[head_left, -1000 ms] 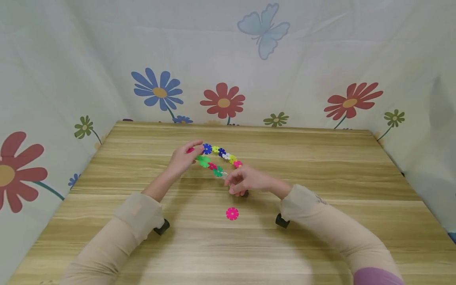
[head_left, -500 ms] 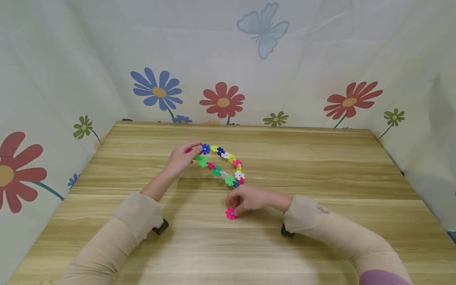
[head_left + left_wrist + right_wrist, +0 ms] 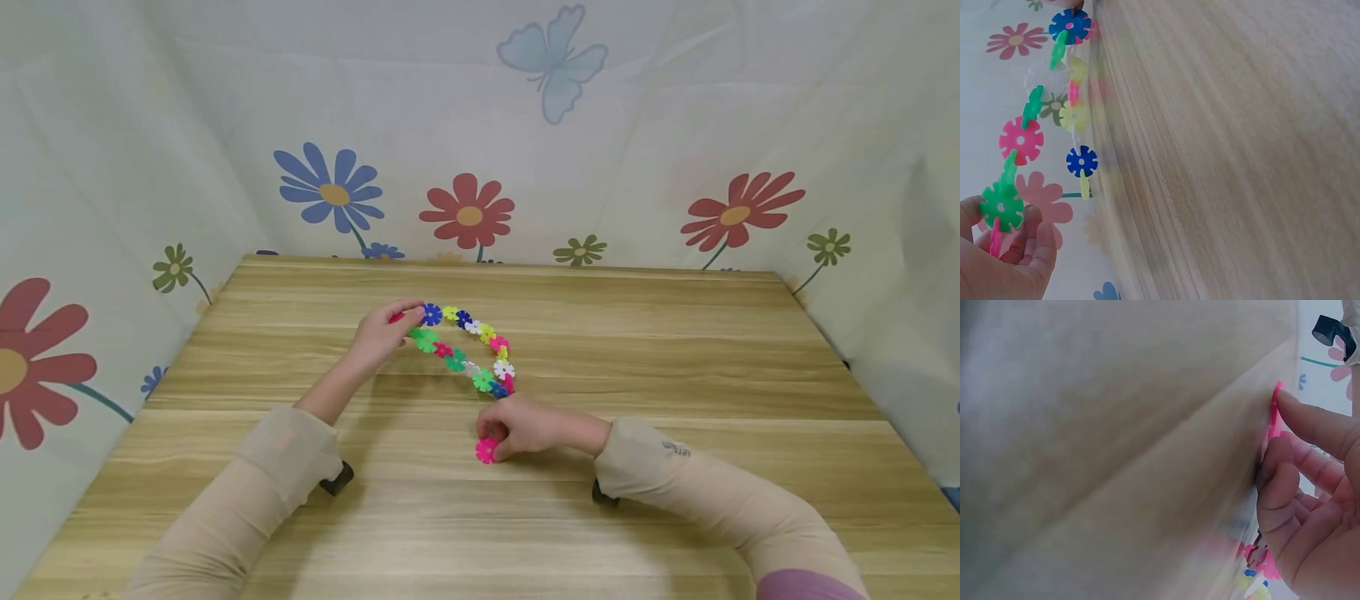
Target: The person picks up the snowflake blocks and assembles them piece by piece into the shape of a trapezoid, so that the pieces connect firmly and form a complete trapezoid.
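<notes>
A chain of notched plastic snowflake discs (image 3: 455, 359) in several colours arches over the middle of the table in the head view. My left hand (image 3: 381, 333) holds its left end, pinching a pink disc (image 3: 996, 237) beside a green disc (image 3: 1002, 207) in the left wrist view. At the chain's near right end a dark blue disc (image 3: 498, 389) lies just beyond my right hand (image 3: 528, 423). A separate pink snowflake disc (image 3: 486, 451) is between my right thumb and fingers. In the right wrist view this pink disc (image 3: 1275, 411) shows edge-on, with the fingertips around it.
The wooden table (image 3: 675, 367) runs back to a white curtain (image 3: 420, 100) printed with flowers and a butterfly. Black wrist straps (image 3: 337, 477) hang below the sleeves.
My right hand has come down from the chain's right end toward me and taken hold of the loose pink disc. My left hand has stayed almost still with the chain.
</notes>
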A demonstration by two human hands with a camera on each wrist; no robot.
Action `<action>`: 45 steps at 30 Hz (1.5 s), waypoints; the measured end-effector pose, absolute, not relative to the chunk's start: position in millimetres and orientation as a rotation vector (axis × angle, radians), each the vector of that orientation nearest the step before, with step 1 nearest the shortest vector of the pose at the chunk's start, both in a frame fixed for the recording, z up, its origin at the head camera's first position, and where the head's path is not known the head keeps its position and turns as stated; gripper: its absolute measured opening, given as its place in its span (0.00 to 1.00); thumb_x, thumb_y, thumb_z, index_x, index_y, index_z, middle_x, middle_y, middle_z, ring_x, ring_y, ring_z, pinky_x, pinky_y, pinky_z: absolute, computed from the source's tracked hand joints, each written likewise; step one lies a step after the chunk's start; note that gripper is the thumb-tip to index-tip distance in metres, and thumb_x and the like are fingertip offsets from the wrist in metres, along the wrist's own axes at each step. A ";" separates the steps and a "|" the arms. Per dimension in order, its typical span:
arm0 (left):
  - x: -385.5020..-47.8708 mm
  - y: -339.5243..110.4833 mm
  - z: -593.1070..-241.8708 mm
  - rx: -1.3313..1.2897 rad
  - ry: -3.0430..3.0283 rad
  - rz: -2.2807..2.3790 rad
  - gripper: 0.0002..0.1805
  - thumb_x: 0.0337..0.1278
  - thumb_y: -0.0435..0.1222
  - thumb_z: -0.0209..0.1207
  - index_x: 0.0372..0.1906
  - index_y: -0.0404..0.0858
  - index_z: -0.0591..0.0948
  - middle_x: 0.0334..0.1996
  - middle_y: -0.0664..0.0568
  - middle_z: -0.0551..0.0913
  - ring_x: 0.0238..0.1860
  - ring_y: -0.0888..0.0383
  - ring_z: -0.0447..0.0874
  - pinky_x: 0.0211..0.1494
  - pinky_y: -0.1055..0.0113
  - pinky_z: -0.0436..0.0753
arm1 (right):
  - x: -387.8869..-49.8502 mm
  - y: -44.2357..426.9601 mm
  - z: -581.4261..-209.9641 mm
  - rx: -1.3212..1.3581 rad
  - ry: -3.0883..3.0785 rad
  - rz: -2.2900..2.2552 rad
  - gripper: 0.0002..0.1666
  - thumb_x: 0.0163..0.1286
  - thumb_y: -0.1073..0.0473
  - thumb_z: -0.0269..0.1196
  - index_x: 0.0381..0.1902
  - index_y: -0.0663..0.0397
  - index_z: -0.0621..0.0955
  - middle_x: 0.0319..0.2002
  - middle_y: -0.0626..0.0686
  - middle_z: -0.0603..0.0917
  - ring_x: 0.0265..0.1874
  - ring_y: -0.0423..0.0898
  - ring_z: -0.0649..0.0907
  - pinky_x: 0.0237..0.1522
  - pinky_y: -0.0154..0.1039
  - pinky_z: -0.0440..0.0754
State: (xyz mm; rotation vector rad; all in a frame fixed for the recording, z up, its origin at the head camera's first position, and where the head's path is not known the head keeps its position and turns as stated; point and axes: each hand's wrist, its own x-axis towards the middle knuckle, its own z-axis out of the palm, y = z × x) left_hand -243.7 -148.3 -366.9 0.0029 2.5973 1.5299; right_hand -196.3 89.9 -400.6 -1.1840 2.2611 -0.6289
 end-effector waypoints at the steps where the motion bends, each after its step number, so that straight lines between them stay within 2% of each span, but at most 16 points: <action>1: -243.6 -148.4 -366.7 0.003 2.600 1.527 0.25 0.60 0.51 0.47 0.59 0.45 0.69 0.57 0.47 0.71 0.50 0.50 0.73 0.50 0.55 0.76 | -196.1 89.9 -400.7 -1.182 2.263 -0.632 0.10 0.50 0.61 0.67 0.31 0.53 0.77 0.20 0.43 0.72 0.20 0.34 0.69 0.23 0.25 0.68; 8: -243.9 -148.6 -366.5 0.007 2.605 1.529 0.25 0.60 0.51 0.47 0.59 0.44 0.69 0.57 0.47 0.71 0.49 0.50 0.74 0.49 0.55 0.76 | -194.0 90.0 -399.8 -1.165 2.263 -0.679 0.12 0.50 0.63 0.67 0.27 0.54 0.73 0.21 0.45 0.73 0.21 0.35 0.69 0.23 0.26 0.68; 13: -243.6 -149.1 -367.5 0.013 2.608 1.535 0.25 0.60 0.50 0.47 0.59 0.44 0.69 0.56 0.45 0.72 0.48 0.50 0.74 0.49 0.56 0.77 | -195.6 91.9 -398.7 -1.053 2.137 -0.868 0.09 0.53 0.71 0.61 0.28 0.59 0.72 0.21 0.48 0.74 0.18 0.36 0.73 0.20 0.28 0.75; 17: -243.4 -148.8 -370.0 0.011 2.602 1.541 0.25 0.61 0.51 0.46 0.59 0.43 0.69 0.55 0.44 0.73 0.47 0.51 0.74 0.49 0.56 0.77 | -202.6 94.0 -391.9 -0.973 2.044 -1.081 0.07 0.55 0.76 0.57 0.30 0.64 0.71 0.20 0.53 0.75 0.15 0.40 0.76 0.19 0.38 0.79; 21: -242.6 -147.1 -372.3 -0.001 2.593 1.545 0.27 0.61 0.51 0.45 0.60 0.42 0.68 0.55 0.44 0.73 0.45 0.53 0.74 0.48 0.58 0.77 | -214.0 95.6 -381.6 -0.901 2.069 -1.235 0.07 0.56 0.74 0.57 0.32 0.65 0.71 0.23 0.54 0.75 0.17 0.43 0.78 0.21 0.45 0.80; 25: -241.3 -144.6 -373.6 0.010 2.594 1.550 0.27 0.62 0.50 0.44 0.61 0.40 0.67 0.54 0.44 0.74 0.42 0.53 0.75 0.47 0.59 0.78 | -225.6 95.2 -373.9 -0.774 2.101 -1.411 0.08 0.56 0.74 0.58 0.35 0.68 0.71 0.26 0.54 0.74 0.19 0.46 0.80 0.23 0.45 0.81; 29: -240.4 -142.5 -374.1 0.018 2.585 1.566 0.26 0.62 0.49 0.45 0.60 0.38 0.68 0.52 0.43 0.75 0.40 0.52 0.75 0.48 0.57 0.77 | -235.8 91.8 -370.5 -0.681 2.112 -1.572 0.09 0.56 0.76 0.56 0.37 0.72 0.70 0.27 0.54 0.73 0.19 0.44 0.80 0.26 0.44 0.82; 35: -239.2 -138.5 -374.1 0.028 2.561 1.587 0.25 0.62 0.48 0.45 0.59 0.38 0.69 0.50 0.44 0.76 0.38 0.56 0.74 0.47 0.56 0.77 | -246.3 83.7 -368.3 -0.598 2.162 -1.679 0.10 0.58 0.74 0.56 0.39 0.70 0.70 0.29 0.55 0.74 0.22 0.42 0.81 0.26 0.36 0.81; 39: -237.8 -135.5 -374.0 0.047 2.554 1.607 0.24 0.61 0.47 0.47 0.57 0.39 0.71 0.49 0.43 0.77 0.37 0.57 0.74 0.46 0.56 0.77 | -252.5 78.6 -368.0 -0.566 2.200 -1.720 0.09 0.58 0.74 0.56 0.38 0.69 0.70 0.29 0.55 0.75 0.24 0.49 0.82 0.25 0.37 0.80; 45: -234.4 -132.1 -373.7 0.066 2.540 1.620 0.23 0.62 0.47 0.46 0.57 0.38 0.71 0.49 0.43 0.77 0.39 0.55 0.75 0.46 0.55 0.77 | -261.9 73.1 -370.5 -0.516 2.222 -1.783 0.07 0.59 0.74 0.55 0.36 0.68 0.71 0.29 0.55 0.76 0.35 0.65 0.80 0.35 0.54 0.79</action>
